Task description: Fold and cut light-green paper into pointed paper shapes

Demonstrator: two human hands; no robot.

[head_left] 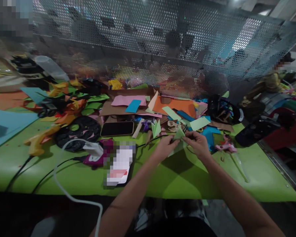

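Between my two hands, just above the green table, is a folded piece of light green paper. My left hand pinches its left side between thumb and fingers. On the right side, my right hand grips the paper with thumb and fingertips closed on it. Just left of it stands another light green paper, pleated into points like a fan. A flat light green strip lies beyond my right hand. The lower part of the held paper is partly hidden by my hands.
A lit phone and a dark phone lie to the left. Nearby are a black round tray, a yellow glue gun and a white cable. Coloured paper fills the back, before a perforated metal panel.
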